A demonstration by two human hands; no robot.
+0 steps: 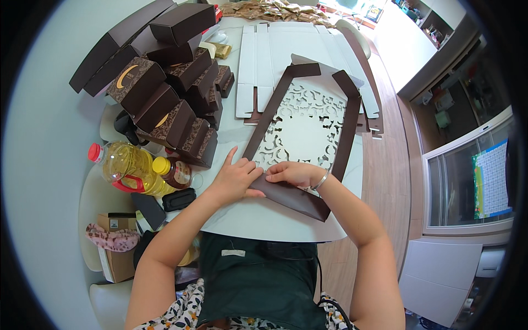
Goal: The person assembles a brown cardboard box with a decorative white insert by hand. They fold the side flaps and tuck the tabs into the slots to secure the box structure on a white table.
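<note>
In front of me on the table lies a partly folded cardboard box [341,144], dark brown outside, with a white inner panel cut through in a scroll pattern. Its side walls stand up, and the far end flaps are angled and unjoined. At the near left corner my left hand [235,180] grips the near wall, thumb on the outer face, one finger stretched out along the left side. My right hand [297,174], a bracelet on its wrist, pinches the upper edge of that wall from inside. Its lower fingers are curled and partly hidden.
Stacked brown boxes [184,132] fill the left side. Nearer stand an oil bottle [129,168], a jar with a yellow lid [177,171] and a black case [179,199]. Flat white cardboard blanks [297,41] lie beyond, with brown packets [275,11] at the far end.
</note>
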